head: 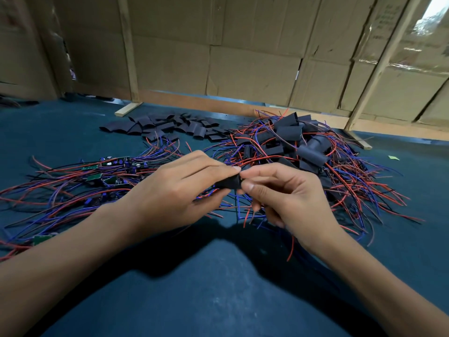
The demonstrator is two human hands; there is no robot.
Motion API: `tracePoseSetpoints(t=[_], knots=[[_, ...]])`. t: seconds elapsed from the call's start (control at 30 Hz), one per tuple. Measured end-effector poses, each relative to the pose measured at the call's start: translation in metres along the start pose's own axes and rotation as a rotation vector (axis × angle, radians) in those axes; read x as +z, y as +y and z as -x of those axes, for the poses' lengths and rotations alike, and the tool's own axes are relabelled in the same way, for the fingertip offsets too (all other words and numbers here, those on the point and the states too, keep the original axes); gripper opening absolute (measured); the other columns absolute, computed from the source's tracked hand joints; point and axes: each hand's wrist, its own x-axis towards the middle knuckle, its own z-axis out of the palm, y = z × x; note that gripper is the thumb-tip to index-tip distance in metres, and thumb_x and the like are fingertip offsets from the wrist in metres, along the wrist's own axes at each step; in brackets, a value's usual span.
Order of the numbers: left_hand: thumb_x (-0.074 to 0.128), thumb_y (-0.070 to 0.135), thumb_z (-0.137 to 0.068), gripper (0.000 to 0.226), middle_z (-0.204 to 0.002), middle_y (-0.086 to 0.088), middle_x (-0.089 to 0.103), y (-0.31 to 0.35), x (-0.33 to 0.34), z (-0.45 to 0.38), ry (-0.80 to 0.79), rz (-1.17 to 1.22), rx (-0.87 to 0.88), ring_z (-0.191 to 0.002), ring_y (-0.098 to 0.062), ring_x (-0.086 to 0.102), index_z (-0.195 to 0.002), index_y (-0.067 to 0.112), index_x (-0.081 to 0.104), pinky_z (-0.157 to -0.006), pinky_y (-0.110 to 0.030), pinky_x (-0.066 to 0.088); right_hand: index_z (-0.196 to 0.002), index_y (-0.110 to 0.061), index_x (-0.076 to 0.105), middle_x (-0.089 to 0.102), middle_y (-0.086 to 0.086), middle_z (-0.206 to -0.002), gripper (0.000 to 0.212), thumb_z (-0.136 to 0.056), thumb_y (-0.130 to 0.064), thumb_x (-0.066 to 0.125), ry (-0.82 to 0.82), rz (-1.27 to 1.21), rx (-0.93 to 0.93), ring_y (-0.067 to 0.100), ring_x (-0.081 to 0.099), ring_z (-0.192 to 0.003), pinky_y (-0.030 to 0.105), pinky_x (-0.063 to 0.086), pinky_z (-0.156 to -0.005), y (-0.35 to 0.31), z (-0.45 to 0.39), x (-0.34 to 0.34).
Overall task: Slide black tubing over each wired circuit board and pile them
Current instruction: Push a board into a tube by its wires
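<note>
Two bare hands meet above the middle of a dark teal table [218, 300]. Left hand [179, 190]: thumb and curled fingers pinch a short piece of black tubing [227, 183], held off the surface. Right hand [286, 198]: fingertips pinched at the open end of the same piece; red and blue wires [245, 215] hang below both hands. Whether a board sits inside the held piece cannot be told. Left of the hands: a spread of bare green wired circuit boards [94, 177] with loose leads. Far centre: a scatter of flat empty tubing pieces [167, 128]. Right: a heap of sleeved boards [296, 144], wires trailing outward. Behind: a wall of cardboard sheets [243, 57] with wooden battens.
</note>
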Motion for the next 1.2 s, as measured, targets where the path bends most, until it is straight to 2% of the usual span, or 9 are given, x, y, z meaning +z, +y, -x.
tracePoseSetpoints(t=[0.13,0.23,0.37,0.67,0.77,0.83,0.97,1.07,1.2], knots=[[0.069,0.011,-0.095,0.033,-0.102,-0.011,0.071,-0.001,-0.001,0.001,0.019,0.022,-0.03,-0.085,-0.028,0.064,-0.123,-0.005,0.065,-0.086,-0.035,0.053,-0.103,-0.02,0.081,0.059,0.013,-0.064,0.025,-0.08,-0.026,0.076,-0.009,0.042,0.024,0.016,0.038,-0.045,0.016,0.026,-0.038,-0.005,0.0,-0.004],[0.068,0.012,-0.095,0.035,-0.098,-0.012,0.07,0.002,-0.001,0.002,0.017,0.029,-0.032,-0.083,-0.031,0.063,-0.125,-0.004,0.064,-0.082,-0.038,0.053,-0.098,-0.01,0.08,0.066,-0.005,-0.06,0.016,-0.082,-0.011,0.078,-0.012,0.053,-0.023,0.002,0.047,-0.04,0.01,0.034,-0.041,-0.005,0.0,-0.004],[0.069,0.01,-0.094,0.037,-0.095,-0.011,0.069,0.004,0.0,0.001,-0.002,0.023,-0.024,-0.083,-0.03,0.062,-0.127,-0.004,0.063,-0.082,-0.039,0.053,-0.082,-0.014,0.081,0.074,0.006,-0.07,0.003,-0.082,-0.011,0.08,0.072,0.11,-0.07,0.012,0.059,-0.058,0.02,0.05,-0.059,0.0,0.001,0.001],[0.066,0.024,-0.099,0.045,-0.114,-0.008,0.069,0.005,-0.002,-0.001,-0.055,0.007,-0.014,-0.1,-0.026,0.063,-0.135,-0.001,0.057,-0.095,-0.036,0.05,-0.077,-0.018,0.08,0.075,0.004,-0.072,0.006,-0.079,-0.02,0.085,0.179,0.226,-0.135,0.006,0.058,-0.064,0.023,0.045,-0.061,-0.007,0.002,0.002],[0.052,0.04,-0.103,0.056,-0.135,-0.005,0.061,-0.014,-0.01,-0.001,-0.143,-0.094,-0.149,-0.123,-0.024,0.056,-0.148,0.008,0.046,-0.105,-0.039,0.044,-0.076,-0.027,0.08,0.076,-0.008,-0.075,0.009,-0.084,-0.023,0.081,0.434,0.308,-0.283,0.001,0.063,-0.068,0.017,0.05,-0.066,-0.016,-0.008,-0.026],[0.042,0.049,-0.103,0.059,-0.144,-0.006,0.053,-0.034,-0.017,0.006,-0.303,-0.336,-0.398,-0.132,-0.029,0.047,-0.151,0.015,0.04,-0.107,-0.046,0.042,-0.079,-0.031,0.078,0.076,-0.007,-0.077,0.007,-0.086,-0.032,0.077,0.618,0.359,-0.326,0.003,0.063,-0.072,0.023,0.051,-0.071,-0.022,-0.013,-0.056],[0.044,0.053,-0.099,0.045,-0.129,-0.008,0.056,-0.052,-0.03,0.016,-0.771,-0.526,-0.961,-0.122,-0.034,0.045,-0.129,0.023,0.06,-0.097,-0.048,0.044,-0.089,-0.023,0.08,0.07,-0.007,-0.073,0.022,-0.093,-0.039,0.066,0.646,0.814,-0.089,0.013,0.06,-0.07,0.032,0.048,-0.074,-0.005,-0.019,-0.098],[0.053,0.04,-0.097,0.02,-0.111,-0.001,0.064,-0.055,-0.035,0.017,-0.742,-0.591,-0.836,-0.108,-0.028,0.056,-0.101,0.029,0.069,-0.09,-0.04,0.046,-0.098,-0.016,0.078,0.072,0.007,-0.097,0.025,-0.098,-0.032,0.059,0.658,1.016,-0.014,0.032,0.062,-0.1,0.049,0.047,-0.093,0.005,-0.021,-0.095],[0.058,0.038,-0.096,0.015,-0.112,-0.001,0.062,-0.052,-0.033,0.016,-0.495,-0.521,-0.781,-0.108,-0.03,0.055,-0.102,0.027,0.067,-0.088,-0.043,0.042,-0.115,-0.023,0.067,0.057,0.01,-0.128,0.023,-0.094,-0.029,0.061,0.853,0.985,-0.091,0.034,0.045,-0.123,0.041,0.03,-0.095,-0.003,-0.02,-0.082]])
